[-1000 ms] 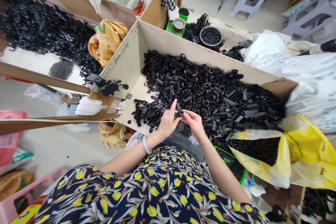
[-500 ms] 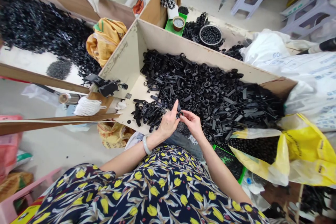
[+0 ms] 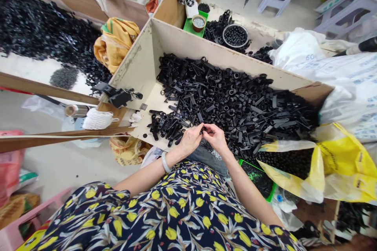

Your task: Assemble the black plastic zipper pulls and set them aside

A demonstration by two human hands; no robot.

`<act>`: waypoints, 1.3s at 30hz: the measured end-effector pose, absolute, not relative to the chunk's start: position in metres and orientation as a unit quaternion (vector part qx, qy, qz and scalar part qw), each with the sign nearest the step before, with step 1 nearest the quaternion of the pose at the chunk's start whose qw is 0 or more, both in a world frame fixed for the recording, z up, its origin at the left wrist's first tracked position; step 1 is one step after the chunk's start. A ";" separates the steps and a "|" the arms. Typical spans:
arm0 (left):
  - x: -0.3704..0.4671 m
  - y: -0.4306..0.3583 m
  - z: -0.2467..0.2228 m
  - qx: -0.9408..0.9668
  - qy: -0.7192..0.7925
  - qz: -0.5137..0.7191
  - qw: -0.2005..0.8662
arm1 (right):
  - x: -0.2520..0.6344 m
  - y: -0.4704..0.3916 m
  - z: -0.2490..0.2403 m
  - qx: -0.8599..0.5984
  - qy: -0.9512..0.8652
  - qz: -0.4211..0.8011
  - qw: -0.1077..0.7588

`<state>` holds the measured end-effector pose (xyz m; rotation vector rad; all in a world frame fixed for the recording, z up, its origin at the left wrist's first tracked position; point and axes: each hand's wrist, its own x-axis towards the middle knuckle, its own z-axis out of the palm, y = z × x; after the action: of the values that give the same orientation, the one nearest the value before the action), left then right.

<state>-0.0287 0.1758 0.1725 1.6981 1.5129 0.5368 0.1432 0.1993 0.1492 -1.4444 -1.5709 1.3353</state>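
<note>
At the near edge of the wooden bin, my left hand [image 3: 191, 140] and my right hand [image 3: 216, 138] meet fingertip to fingertip. Pinched between them is a small black plastic part [image 3: 203, 129], mostly covered by the fingers, so its exact shape is hidden. Just beyond my hands spreads a heap of black plastic parts [image 3: 229, 98], rings and flat levers among them. A smaller group of black levers [image 3: 167, 125] lies to the left of the heap. Below my right hand, small shiny pieces [image 3: 217, 154] lie close to my lap.
The bin's wooden wall [image 3: 206, 45] runs behind the heap. To the right are a yellow plastic bag [image 3: 338, 157] and a green-rimmed tray [image 3: 269, 196]. A black clamp-like device [image 3: 120, 98] is fixed on the left wall. Beyond stands a metal bowl [image 3: 235, 36] of black balls.
My left index finger, stretched out before, has bent down to the small black part. Both hands now pinch closer together; the camera view has shifted slightly.
</note>
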 end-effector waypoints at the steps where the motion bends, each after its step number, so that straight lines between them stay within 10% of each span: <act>1: -0.028 0.175 0.172 0.667 0.598 0.210 0.392 | 0.144 0.199 0.148 -0.545 -0.594 0.507 0.306; 15: -0.078 0.160 0.159 0.636 0.691 0.181 0.291 | 0.120 0.197 0.126 -0.520 -0.572 0.576 0.267; 24: -0.161 0.170 0.134 0.574 0.797 0.142 0.124 | 0.163 0.258 0.109 -0.684 -0.575 0.373 0.249; 39: 0.025 0.324 0.087 0.705 0.562 0.225 0.370 | 0.200 0.313 0.119 -0.748 -0.625 0.202 0.094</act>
<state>0.0253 0.3241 0.0867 1.8080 1.4411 0.5761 0.1998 0.3129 0.1185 -2.2172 -1.8550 0.5998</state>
